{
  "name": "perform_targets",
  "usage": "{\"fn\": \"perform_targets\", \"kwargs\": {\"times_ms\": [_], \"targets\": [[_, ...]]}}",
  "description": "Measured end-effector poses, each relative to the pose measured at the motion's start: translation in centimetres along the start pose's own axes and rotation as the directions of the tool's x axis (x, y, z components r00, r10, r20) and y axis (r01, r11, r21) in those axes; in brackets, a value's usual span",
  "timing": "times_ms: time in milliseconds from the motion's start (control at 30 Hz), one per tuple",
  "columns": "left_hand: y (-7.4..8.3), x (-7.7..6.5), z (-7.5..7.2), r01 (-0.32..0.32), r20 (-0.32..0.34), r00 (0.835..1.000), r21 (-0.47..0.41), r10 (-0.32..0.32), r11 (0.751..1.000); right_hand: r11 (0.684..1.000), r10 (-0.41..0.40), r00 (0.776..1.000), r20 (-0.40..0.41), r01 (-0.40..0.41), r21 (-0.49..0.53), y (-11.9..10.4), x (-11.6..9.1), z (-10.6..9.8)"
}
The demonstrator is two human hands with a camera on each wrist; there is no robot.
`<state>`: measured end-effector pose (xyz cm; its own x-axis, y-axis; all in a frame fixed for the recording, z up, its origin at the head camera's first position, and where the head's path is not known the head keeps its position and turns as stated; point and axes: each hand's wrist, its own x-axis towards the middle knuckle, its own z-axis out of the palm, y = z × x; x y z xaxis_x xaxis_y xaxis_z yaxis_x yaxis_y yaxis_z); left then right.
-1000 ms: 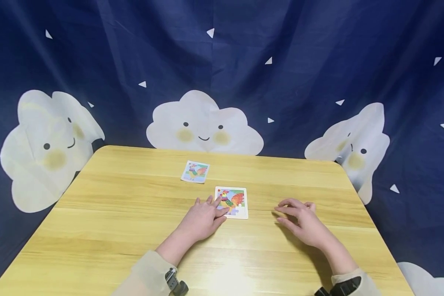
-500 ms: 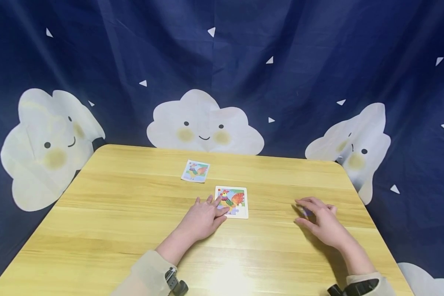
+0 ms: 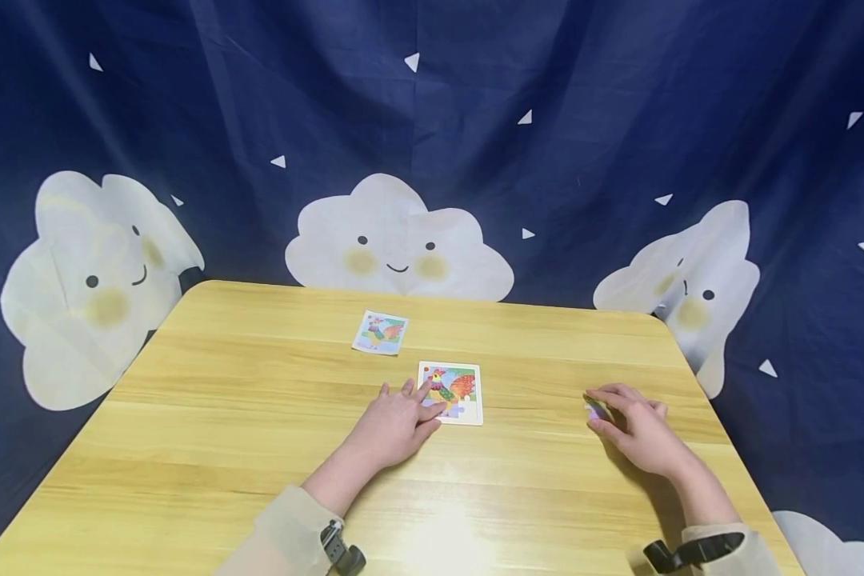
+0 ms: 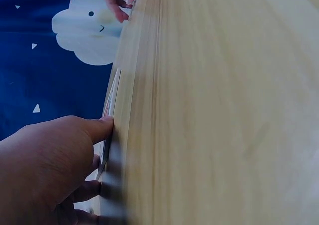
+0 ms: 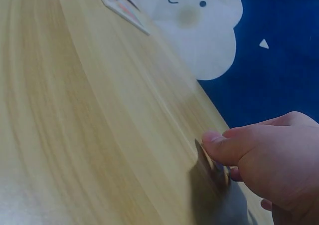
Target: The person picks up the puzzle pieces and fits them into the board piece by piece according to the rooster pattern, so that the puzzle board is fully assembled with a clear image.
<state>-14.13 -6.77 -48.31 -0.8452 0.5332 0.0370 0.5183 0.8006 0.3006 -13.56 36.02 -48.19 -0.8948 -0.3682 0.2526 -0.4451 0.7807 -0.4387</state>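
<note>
A white-framed jigsaw puzzle of a rooster lies on the table, with white backing bare at its lower right. My left hand rests on its left side, fingers spread across the frame and picture. At the right of the table, my right hand pinches a small purple and yellow-green puzzle piece between thumb and fingers. From the right wrist, that piece looks tilted, close to the tabletop, and partly hidden behind the thumb. The left wrist view shows the left thumb against the puzzle's edge.
A paper picture card of the same rooster lies behind the puzzle, slightly to the left. The wooden table reaches back to a dark blue curtain printed with clouds.
My right hand has moved right, away from the puzzle, and a puzzle piece now shows between its fingers. My left hand stays on the puzzle.
</note>
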Motion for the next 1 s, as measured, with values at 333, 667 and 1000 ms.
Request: {"fn": "perform_targets", "kwargs": {"times_ms": [333,667,1000], "targets": [[-0.03,-0.09,0.07,0.0,0.0,1.0,0.007,0.0,1.0,0.997,0.053,0.999,0.006,-0.053,0.058,0.03,0.28,0.17],[0.02,-0.05,0.15,0.004,0.001,1.0,0.007,-0.004,1.0,0.987,0.112,0.993,-0.038,-0.107,0.118,0.0,0.23,0.4],[0.0,-0.09,0.14,0.001,-0.001,1.0,0.003,-0.001,1.0,0.988,0.12,0.992,-0.048,-0.114,0.108,0.18,-0.16,0.71]]}}
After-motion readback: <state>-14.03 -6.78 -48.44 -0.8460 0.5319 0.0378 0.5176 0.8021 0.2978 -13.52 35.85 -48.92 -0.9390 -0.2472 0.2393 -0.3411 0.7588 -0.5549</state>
